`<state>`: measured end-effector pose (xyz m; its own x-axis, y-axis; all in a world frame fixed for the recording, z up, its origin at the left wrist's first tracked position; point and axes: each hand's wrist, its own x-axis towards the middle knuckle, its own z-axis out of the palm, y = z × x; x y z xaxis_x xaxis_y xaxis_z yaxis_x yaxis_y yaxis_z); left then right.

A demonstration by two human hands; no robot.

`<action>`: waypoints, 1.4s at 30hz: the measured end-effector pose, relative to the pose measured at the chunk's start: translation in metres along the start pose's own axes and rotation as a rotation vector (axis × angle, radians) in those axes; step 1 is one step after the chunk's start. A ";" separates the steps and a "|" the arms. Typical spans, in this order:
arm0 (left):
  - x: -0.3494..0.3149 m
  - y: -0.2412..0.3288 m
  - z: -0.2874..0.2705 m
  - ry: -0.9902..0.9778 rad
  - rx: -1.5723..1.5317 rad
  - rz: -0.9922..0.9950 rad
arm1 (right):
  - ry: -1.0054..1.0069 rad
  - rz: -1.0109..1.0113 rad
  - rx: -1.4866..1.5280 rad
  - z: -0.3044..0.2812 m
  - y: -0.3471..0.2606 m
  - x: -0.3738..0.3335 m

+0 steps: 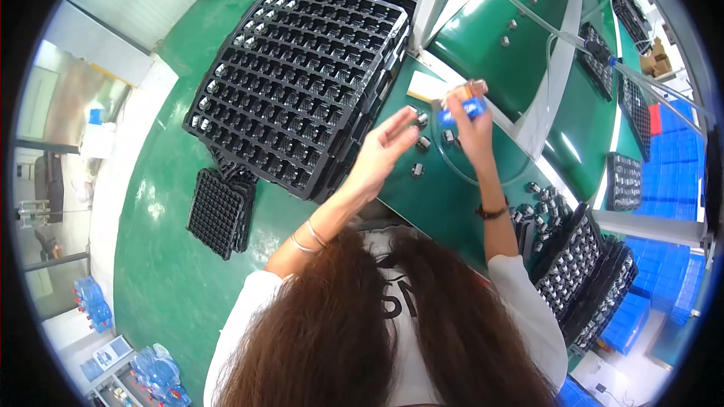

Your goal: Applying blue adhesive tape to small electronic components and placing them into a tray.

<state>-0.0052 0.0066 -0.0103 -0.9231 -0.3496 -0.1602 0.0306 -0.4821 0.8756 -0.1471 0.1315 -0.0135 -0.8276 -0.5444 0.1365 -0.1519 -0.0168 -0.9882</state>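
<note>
My right hand is closed around a small blue thing, blurred, with a copper-coloured end showing above it; its exact kind cannot be told. To its left, my left hand has its fingers stretched out, apart from the blue thing. Its fingertips come close to a small black-and-silver part on the green bench, and nothing plainly shows in its grip. Two more such parts, a second one and a third, lie just right of that hand. A white-and-yellow pad lies beyond the hands.
Left of my left hand stands a stack of black compartment trays, with small parts in some pockets. Loose parts and filled trays crowd the right. A green conveyor belt runs beyond a metal post. A thin hose curves across the bench.
</note>
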 end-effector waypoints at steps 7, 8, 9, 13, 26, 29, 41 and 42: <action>0.033 0.083 -0.046 0.161 0.168 0.187 | 0.199 -0.361 -0.607 -0.009 0.050 0.047; 0.047 0.094 -0.059 0.213 0.271 0.251 | 0.172 -0.282 -0.637 -0.010 0.051 0.046; 0.064 0.104 -0.071 0.270 0.380 0.332 | 0.151 -0.199 -0.667 -0.012 0.052 0.043; 0.153 0.124 -0.152 0.494 0.956 0.644 | 0.108 -0.114 -0.706 -0.014 0.045 0.039; 0.238 0.162 -0.204 0.595 1.652 0.427 | 0.178 -0.018 -0.602 -0.041 0.023 -0.015; 0.222 0.168 -0.198 0.514 1.309 0.612 | 0.197 -0.109 -0.583 -0.035 0.028 0.004; 0.001 0.059 -0.036 0.065 -0.351 -0.310 | 0.442 -0.240 -0.554 -0.077 0.085 0.130; -0.010 0.053 -0.028 0.055 -0.356 -0.317 | 0.500 -0.192 -0.662 -0.098 0.088 0.143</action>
<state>0.0168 -0.0378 0.0246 -0.8869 -0.1785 -0.4261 -0.1105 -0.8136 0.5708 -0.3319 0.1340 -0.0739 -0.8728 -0.1457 0.4658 -0.4700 0.5079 -0.7219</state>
